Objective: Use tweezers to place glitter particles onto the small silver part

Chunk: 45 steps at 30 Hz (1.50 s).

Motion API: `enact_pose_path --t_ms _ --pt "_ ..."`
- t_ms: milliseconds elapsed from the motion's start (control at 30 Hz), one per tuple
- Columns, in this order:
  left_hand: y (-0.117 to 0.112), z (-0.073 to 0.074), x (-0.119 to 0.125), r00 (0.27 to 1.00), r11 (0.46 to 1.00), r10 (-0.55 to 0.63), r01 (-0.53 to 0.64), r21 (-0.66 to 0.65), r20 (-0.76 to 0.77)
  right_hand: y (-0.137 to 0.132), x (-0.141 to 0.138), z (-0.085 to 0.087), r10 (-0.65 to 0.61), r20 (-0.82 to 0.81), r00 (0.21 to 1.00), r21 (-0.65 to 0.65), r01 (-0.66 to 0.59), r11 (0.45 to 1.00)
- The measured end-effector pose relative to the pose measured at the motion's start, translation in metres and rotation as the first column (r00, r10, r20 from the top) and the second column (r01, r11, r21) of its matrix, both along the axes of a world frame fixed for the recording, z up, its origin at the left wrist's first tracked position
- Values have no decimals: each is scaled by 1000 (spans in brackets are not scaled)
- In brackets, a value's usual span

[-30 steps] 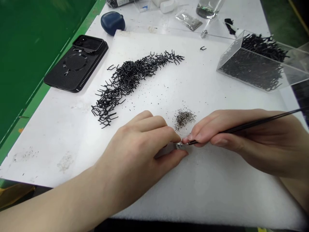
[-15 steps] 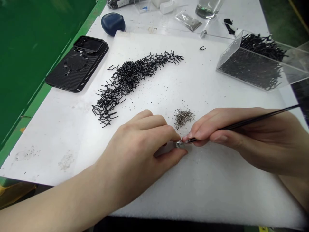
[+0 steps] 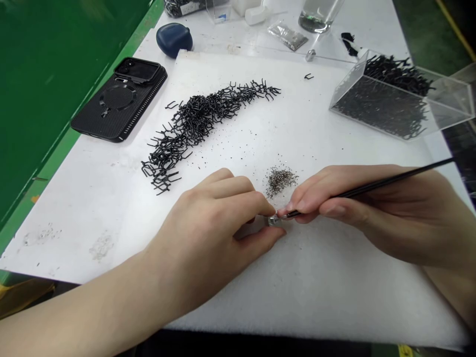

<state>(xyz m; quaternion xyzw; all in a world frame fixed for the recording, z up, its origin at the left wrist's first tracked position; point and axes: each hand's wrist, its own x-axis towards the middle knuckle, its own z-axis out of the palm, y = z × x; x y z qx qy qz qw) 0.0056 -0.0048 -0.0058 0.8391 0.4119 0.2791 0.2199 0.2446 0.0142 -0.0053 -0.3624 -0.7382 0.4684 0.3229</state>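
Observation:
Between thumb and index finger, my left hand (image 3: 215, 228) pinches a small shiny metal block (image 3: 274, 221) on the white foam sheet (image 3: 316, 297). My right hand (image 3: 372, 213) grips a thin black-handled tool like a fine brush (image 3: 390, 181), its tip against the block. I cannot make out the tip's exact form. Just beyond the fingers lies a small pile of tiny brown and silvery grains (image 3: 279, 180). Farther back, a curved heap of small black forked pieces (image 3: 201, 116) spreads over the sheet, with one loose forked piece (image 3: 308, 76) to its right.
A clear plastic box (image 3: 383, 106) full of black forked pieces lies tilted at the right. A black-cased phone (image 3: 121, 99) and a dark blue case (image 3: 174, 39) are at the left. Toward the back are a glass of liquid (image 3: 318, 17), a small bag (image 3: 288, 35) and a metal piece (image 3: 310, 55).
The whole view has shifted slightly. Both hands keep their grips, and the tool's tip stays at the metal block, which appears turned a little.

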Motion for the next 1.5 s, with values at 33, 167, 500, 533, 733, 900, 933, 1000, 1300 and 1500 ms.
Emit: enact_pose_path --t_ms 33,167,500,533,733,900,933,1000,1300,1500 --pt "0 0 0 1000 1000 4 -4 0 -2 0 0 0 4 0 1000 0 -4 1000" --pt "0 1 1 1000 1000 -7 7 1 2 0 1 -1 15 -15 1000 10 -15 1000" --pt "0 1 -2 1000 1000 -7 7 -5 11 0 1 -1 7 -26 1000 -33 -8 999" --pt "0 1 -2 1000 1000 -6 6 -6 8 0 1 -2 11 -33 999 -34 -12 999" --pt "1 1 0 1000 1000 -5 5 -9 1 1 1 -2 15 -37 999 -42 -16 999" --pt "1 2 -1 1000 1000 -15 15 0 11 0 1 -2 29 -48 998 -44 -31 999" --pt "1 2 -2 1000 1000 -13 13 -4 4 0 1 -2 29 -49 998 -46 -31 998" --pt "0 2 -2 1000 1000 -10 10 -7 -6 0 2 -3 21 -49 999 -49 -23 999" --pt "3 -1 0 1000 1000 -3 3 -27 -2 -2 3 -1 12 -46 999 -63 -15 998" --pt "2 2 -1 1000 999 -1 2 -32 8 0 2 -1 32 -61 998 -71 -37 997"
